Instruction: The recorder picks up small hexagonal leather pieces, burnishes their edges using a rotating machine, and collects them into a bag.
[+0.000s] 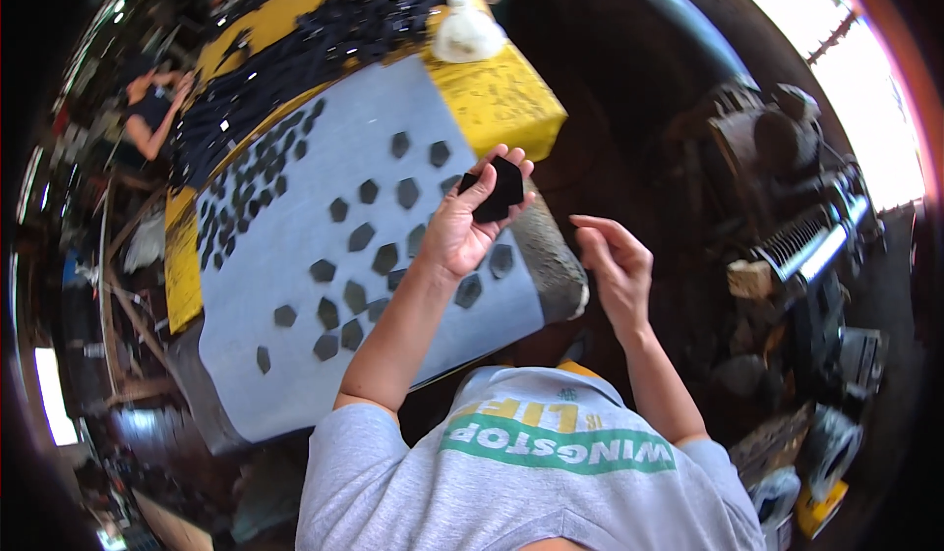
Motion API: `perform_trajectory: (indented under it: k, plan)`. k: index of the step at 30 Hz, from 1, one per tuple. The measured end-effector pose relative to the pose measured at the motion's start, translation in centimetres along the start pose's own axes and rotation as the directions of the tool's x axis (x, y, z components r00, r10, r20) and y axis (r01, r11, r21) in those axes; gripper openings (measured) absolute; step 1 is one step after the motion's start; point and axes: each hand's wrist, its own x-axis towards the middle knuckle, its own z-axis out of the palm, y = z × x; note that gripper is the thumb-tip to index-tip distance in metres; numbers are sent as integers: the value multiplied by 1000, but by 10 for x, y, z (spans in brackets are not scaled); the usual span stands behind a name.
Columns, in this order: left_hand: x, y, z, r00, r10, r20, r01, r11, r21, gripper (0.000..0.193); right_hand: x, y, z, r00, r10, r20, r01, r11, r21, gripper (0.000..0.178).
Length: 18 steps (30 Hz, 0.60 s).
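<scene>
Over the right part of the table, my left hand (462, 232) is closed on a black flat angular piece (501, 189), palm up, with the thumb across its edge. Whether it is one piece or a small stack I cannot tell. My right hand (619, 268) is off the table's right side, apart from the left, its fingers curled and the index finger bent toward the thumb. Anything between those fingertips is too small to make out. Below my left hand, several dark pentagon pieces (362, 236) lie spread on a pale grey-blue sheet (295, 394).
Smaller dark pieces (258, 173) stand in close rows at the sheet's left. Beyond lies a heap of black strips (295, 69) on a yellow cover (511, 99), with a white jug (466, 35). Another person (147, 109) is at the far left. Machinery (787, 148) stands at right.
</scene>
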Motion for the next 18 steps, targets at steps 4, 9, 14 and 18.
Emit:
perform_trajectory:
  k: [4, 9, 14, 18]
  plan:
    - [3, -63, 53, 985, -92, 149, 89, 996, 29, 41, -4, -11, -20, 985, -85, -151, 98, 992, 80, 15]
    - [5, -119, 108, 956, -132, 260, 116, 990, 75, 43, -23, -34, -91, 981, 26, -192, 43, 938, 343, 11]
    - [35, -149, 138, 946, -184, 268, 183, 983, 30, 41, -66, -67, -174, 881, -190, -434, 270, 954, 130, 10]
    - [67, -172, 156, 925, -288, 248, 280, 957, 68, 29, -98, -72, -260, 779, -202, -593, 231, 973, -28, 17]
